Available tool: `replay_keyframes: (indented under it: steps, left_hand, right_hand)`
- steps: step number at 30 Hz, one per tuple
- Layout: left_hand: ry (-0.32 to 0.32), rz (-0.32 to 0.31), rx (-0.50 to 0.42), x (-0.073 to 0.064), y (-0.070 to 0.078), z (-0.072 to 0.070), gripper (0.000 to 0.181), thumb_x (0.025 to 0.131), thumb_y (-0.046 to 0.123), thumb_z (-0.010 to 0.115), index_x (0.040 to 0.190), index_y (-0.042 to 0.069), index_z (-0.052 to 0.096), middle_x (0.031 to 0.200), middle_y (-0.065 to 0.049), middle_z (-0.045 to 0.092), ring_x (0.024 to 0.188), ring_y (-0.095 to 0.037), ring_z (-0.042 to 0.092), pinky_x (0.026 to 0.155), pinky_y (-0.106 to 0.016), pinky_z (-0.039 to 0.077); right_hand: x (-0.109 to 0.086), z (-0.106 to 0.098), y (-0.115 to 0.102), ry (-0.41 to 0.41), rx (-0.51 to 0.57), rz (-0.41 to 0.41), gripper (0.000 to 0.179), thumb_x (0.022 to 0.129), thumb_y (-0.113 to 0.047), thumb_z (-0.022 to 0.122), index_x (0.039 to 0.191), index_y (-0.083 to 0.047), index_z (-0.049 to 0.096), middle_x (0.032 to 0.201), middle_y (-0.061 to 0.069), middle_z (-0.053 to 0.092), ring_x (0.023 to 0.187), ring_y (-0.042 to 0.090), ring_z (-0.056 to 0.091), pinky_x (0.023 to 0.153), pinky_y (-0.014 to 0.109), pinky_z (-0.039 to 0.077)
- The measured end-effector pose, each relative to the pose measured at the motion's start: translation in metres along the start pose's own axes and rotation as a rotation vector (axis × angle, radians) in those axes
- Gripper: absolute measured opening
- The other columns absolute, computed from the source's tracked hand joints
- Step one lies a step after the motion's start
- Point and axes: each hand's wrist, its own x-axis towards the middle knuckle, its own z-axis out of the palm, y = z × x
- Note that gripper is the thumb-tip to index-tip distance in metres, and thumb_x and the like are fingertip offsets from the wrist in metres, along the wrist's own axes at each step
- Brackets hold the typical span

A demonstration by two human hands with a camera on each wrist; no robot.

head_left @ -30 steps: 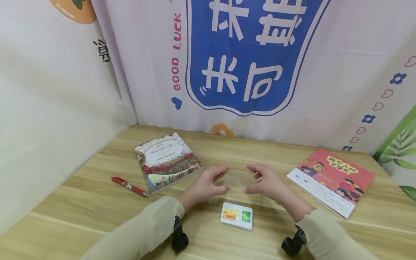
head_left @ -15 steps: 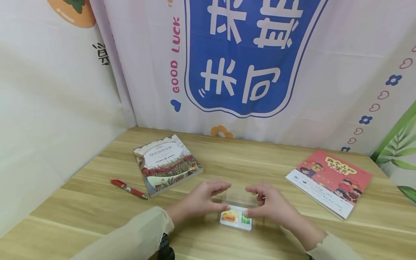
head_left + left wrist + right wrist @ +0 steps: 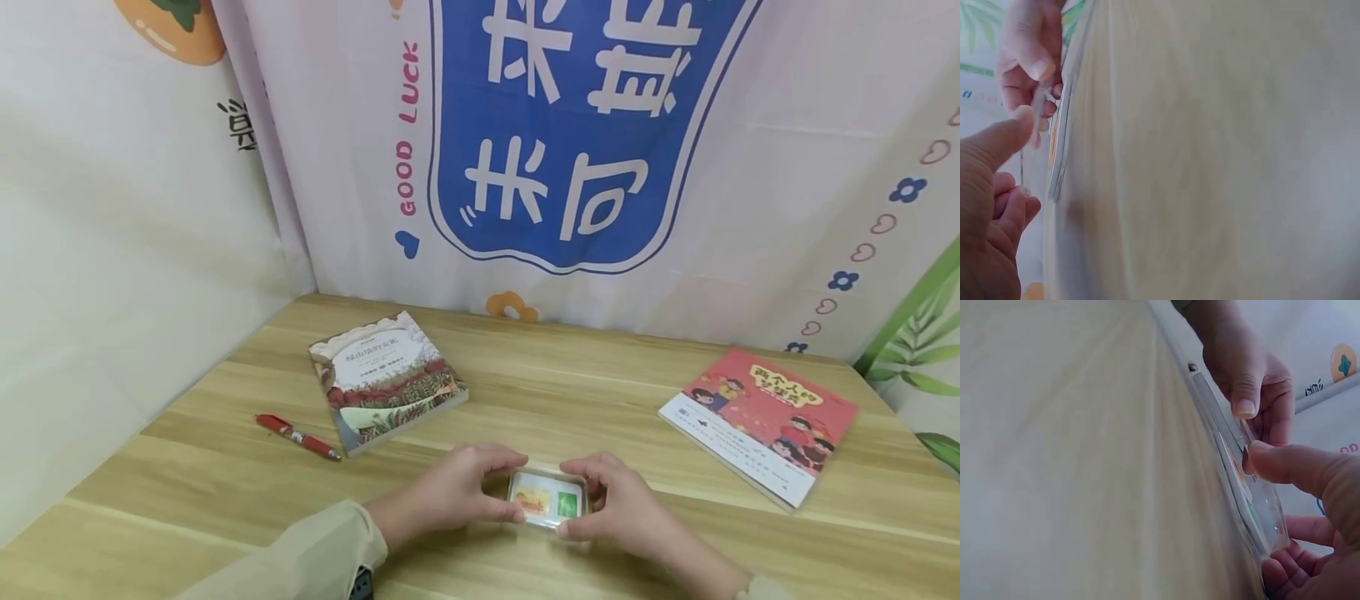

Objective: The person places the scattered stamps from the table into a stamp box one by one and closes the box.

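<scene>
A flat white case [image 3: 553, 482] with a yellow-orange panel and a green panel lies on the table, between my hands. Over it both hands hold a clear plastic lid [image 3: 1275, 515], thumbs on the near side and fingers on the far side. My left hand [image 3: 465, 492] pinches the lid's left end; my right hand [image 3: 618, 508] pinches its right end. In the left wrist view, the lid [image 3: 1039, 103] stands a little off the case [image 3: 1060, 156]. Whether their edges touch anywhere I cannot tell.
On the wooden table [image 3: 570, 375], an illustrated book [image 3: 390, 379] lies at the back left and a red book [image 3: 765, 421] at the right. A red pen [image 3: 297, 437] lies left of my left hand. Printed curtains [image 3: 345, 167] hang behind and at the sides.
Both hands have come toward me with the clear lid, from beyond the white case to over it, and lowered it. The case, books and pen stay in place.
</scene>
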Motion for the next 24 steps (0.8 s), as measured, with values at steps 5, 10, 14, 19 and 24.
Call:
replay_keyframes:
  steps: [5,10,14,19,24]
  left_hand:
    - [0.007,-0.03,0.0,-0.001,-0.001,0.006,0.061,0.071,0.029,0.079,0.122,0.003,0.058,0.122,-0.009,0.06,0.112,-0.017,0.057,0.096,-0.026,0.044]
    - [0.017,-0.07,-0.033,-0.002,-0.004,0.011,0.06,0.072,0.027,0.078,0.124,0.004,0.057,0.125,-0.009,0.058,0.115,-0.018,0.055,0.096,-0.026,0.043]
    - [0.023,-0.075,-0.054,-0.002,-0.004,0.012,0.06,0.073,0.025,0.078,0.124,0.002,0.057,0.127,-0.01,0.057,0.116,-0.021,0.054,0.097,-0.029,0.043]
    - [0.015,-0.064,-0.04,-0.003,-0.003,0.013,0.055,0.074,0.024,0.077,0.123,0.006,0.059,0.126,-0.008,0.057,0.115,-0.021,0.054,0.097,-0.031,0.044]
    - [-0.014,-0.054,0.017,-0.004,-0.005,0.015,0.053,0.075,0.027,0.076,0.122,0.009,0.06,0.126,-0.004,0.058,0.118,-0.021,0.052,0.101,-0.036,0.041]
  right_hand:
    - [-0.001,0.004,0.005,0.028,-0.026,-0.002,0.071,0.058,-0.02,0.085,0.12,0.001,0.058,0.096,0.005,0.051,0.083,0.017,0.043,0.067,0.019,0.041]
    - [0.0,0.007,0.006,0.046,-0.084,0.019,0.069,0.059,-0.027,0.086,0.119,-0.004,0.061,0.1,0.003,0.052,0.087,0.016,0.043,0.073,0.019,0.038]
    - [0.001,0.007,0.005,0.055,-0.119,0.014,0.069,0.059,-0.031,0.086,0.118,-0.005,0.061,0.102,0.002,0.053,0.088,0.016,0.045,0.075,0.021,0.039]
    - [0.002,0.009,0.007,0.057,-0.133,0.017,0.068,0.059,-0.033,0.085,0.117,-0.007,0.062,0.102,0.001,0.052,0.09,0.015,0.046,0.077,0.022,0.04]
    - [-0.003,0.013,0.006,0.032,-0.126,0.033,0.069,0.061,-0.033,0.084,0.119,-0.005,0.06,0.105,0.003,0.049,0.093,0.017,0.044,0.081,0.025,0.039]
